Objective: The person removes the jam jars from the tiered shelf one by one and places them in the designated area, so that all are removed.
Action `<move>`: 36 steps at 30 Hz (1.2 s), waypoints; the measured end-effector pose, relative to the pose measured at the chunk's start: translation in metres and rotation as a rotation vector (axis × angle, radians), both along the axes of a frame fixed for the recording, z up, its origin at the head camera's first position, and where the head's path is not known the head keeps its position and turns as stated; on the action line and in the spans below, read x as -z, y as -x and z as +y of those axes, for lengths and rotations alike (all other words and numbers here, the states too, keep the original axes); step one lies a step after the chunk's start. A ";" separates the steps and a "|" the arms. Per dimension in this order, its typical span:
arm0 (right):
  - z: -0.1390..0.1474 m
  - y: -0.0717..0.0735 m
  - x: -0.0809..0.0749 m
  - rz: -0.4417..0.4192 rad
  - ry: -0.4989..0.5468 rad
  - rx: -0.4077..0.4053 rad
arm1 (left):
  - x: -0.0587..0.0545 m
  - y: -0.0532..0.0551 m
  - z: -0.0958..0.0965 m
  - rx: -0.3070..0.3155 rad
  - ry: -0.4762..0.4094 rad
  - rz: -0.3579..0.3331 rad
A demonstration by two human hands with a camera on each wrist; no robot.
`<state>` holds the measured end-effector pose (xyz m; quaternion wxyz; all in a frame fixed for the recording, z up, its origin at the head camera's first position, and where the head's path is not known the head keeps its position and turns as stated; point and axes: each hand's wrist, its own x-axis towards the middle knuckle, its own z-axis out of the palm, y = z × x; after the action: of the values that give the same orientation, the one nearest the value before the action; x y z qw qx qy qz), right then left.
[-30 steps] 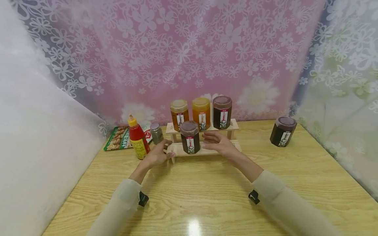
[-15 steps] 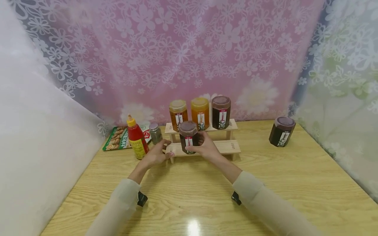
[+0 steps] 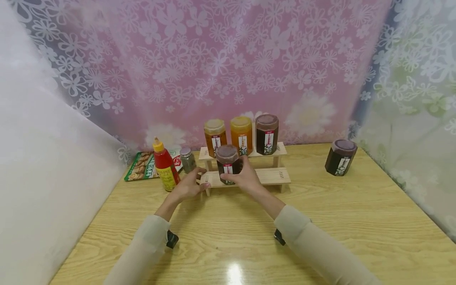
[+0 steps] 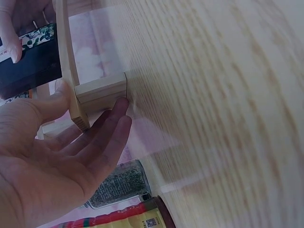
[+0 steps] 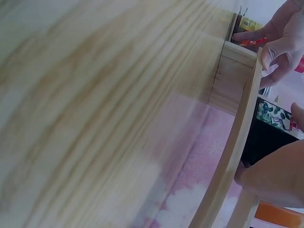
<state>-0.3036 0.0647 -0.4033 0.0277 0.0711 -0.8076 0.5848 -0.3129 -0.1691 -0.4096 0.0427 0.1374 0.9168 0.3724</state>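
A two-step wooden rack (image 3: pixel 272 176) stands on the table. On its lower step is a dark jam jar (image 3: pixel 227 153) with a purplish lid, upright, left of the middle. My right hand (image 3: pixel 246 178) grips this jar from the right side, thumb across its front label. At the step's left end my left hand (image 3: pixel 189 187) holds the rack. The left wrist view shows the left thumb (image 4: pixel 59 99) on the board's top and the fingers (image 4: pixel 107 137) by the leg below. In the right wrist view the jar (image 5: pixel 266 135) sits on the board, partly covered by my right hand (image 5: pixel 275 173).
On the upper step stand an amber jar (image 3: pixel 215 138), an orange jar (image 3: pixel 242 136) and another dark jar (image 3: pixel 266 134). A red sauce bottle (image 3: pixel 166 168), a small spice jar (image 3: pixel 188 161) and a green packet (image 3: pixel 140 167) are at left. One dark jar (image 3: pixel 341 158) stands far right.
My right hand has moved left from beside the lower jar and taken hold of it. The jar has barely shifted on the step. My left hand has stayed at the rack's left end.
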 end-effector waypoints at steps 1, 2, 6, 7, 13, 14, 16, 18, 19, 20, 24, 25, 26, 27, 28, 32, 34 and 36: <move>0.001 -0.001 -0.001 0.004 -0.005 -0.004 | 0.000 0.000 0.000 0.001 0.003 0.001; 0.002 -0.001 -0.002 0.003 -0.008 -0.007 | 0.000 0.001 0.000 0.001 0.006 0.002; 0.005 -0.003 -0.004 -0.007 -0.034 -0.020 | 0.000 0.001 0.000 -0.004 0.015 0.008; 0.005 -0.004 -0.005 -0.012 -0.043 -0.019 | 0.000 0.001 0.001 -0.003 0.017 0.012; 0.011 -0.007 -0.008 -0.041 -0.082 -0.013 | -0.002 0.001 0.001 -0.004 0.016 0.011; 0.012 -0.008 -0.008 -0.042 -0.083 -0.014 | -0.002 0.001 0.001 -0.007 0.015 0.009; 0.014 -0.010 -0.008 -0.041 -0.080 -0.017 | -0.002 0.000 0.001 -0.007 0.020 0.015; 0.017 -0.012 -0.008 -0.030 -0.073 -0.023 | -0.001 -0.001 0.001 -0.008 0.017 0.012; 0.018 -0.013 -0.009 -0.026 -0.072 -0.023 | -0.001 -0.001 0.001 -0.009 0.016 0.011; 0.020 -0.015 -0.009 -0.021 -0.070 -0.024 | -0.001 -0.001 0.001 -0.006 0.018 0.013; 0.027 -0.020 -0.009 -0.017 -0.081 -0.020 | 0.000 -0.001 0.001 -0.010 0.014 0.003; 0.029 -0.021 -0.009 -0.022 -0.087 -0.015 | 0.001 -0.001 0.001 -0.011 0.014 0.001; 0.031 -0.023 -0.010 -0.030 -0.095 -0.010 | 0.001 -0.001 0.001 -0.012 0.017 0.000; 0.034 -0.024 -0.009 -0.037 -0.101 -0.004 | 0.001 -0.001 0.001 -0.016 0.017 -0.006; 0.037 -0.025 -0.010 -0.043 -0.103 -0.007 | 0.001 -0.001 0.001 -0.016 0.022 -0.009; 0.052 -0.025 -0.012 -0.044 -0.104 0.002 | -0.002 -0.001 0.001 -0.018 0.028 -0.017; 0.062 -0.024 -0.014 -0.036 -0.086 -0.005 | -0.003 -0.001 0.002 -0.017 0.025 -0.020; 0.072 -0.024 -0.015 -0.036 -0.073 0.000 | -0.005 -0.002 0.001 -0.018 0.022 -0.022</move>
<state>-0.2798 0.1370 -0.3878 0.0107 0.0613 -0.8288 0.5561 -0.3114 -0.1680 -0.4050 0.0511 0.1246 0.9216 0.3641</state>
